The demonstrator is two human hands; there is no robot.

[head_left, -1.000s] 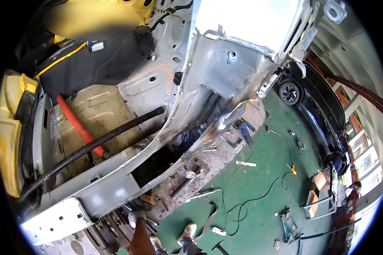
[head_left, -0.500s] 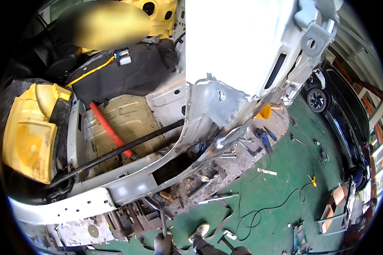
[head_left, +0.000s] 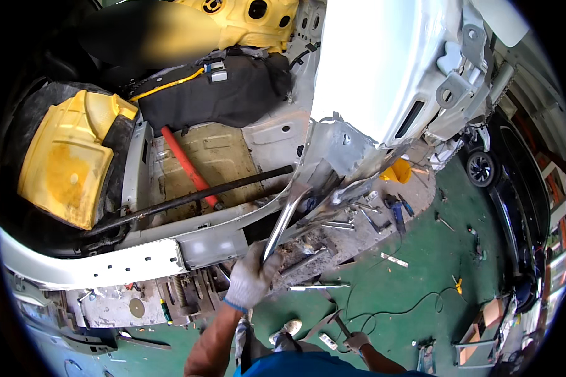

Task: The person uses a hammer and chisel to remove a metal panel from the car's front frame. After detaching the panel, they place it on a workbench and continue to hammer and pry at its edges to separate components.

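Observation:
My left hand (head_left: 250,278), in a pale work glove, is closed around a shiny metal bar (head_left: 280,227) with a broad, blurred upper end. That end is over the torn, bare-metal corner (head_left: 343,143) of a white car body, where the sill (head_left: 217,250) meets the upright panel; I cannot tell if it touches. Lower down, my gloved right hand (head_left: 357,342) grips the dark handle of a hammer (head_left: 341,326), held over the floor and apart from the car. The hammer's head is hard to make out.
Inside the car lie a red tube (head_left: 185,160), a dark bar (head_left: 233,191) across the opening and yellow foam (head_left: 66,163). Beneath the sill, a bench (head_left: 352,235) holds scattered tools. A cable (head_left: 396,315) trails over the green floor; a dark car (head_left: 516,195) stands right.
My left hand has risen with the metal bar, bringing its end to the damaged corner. The right hand has come further into view with the hammer. The whole view has shifted.

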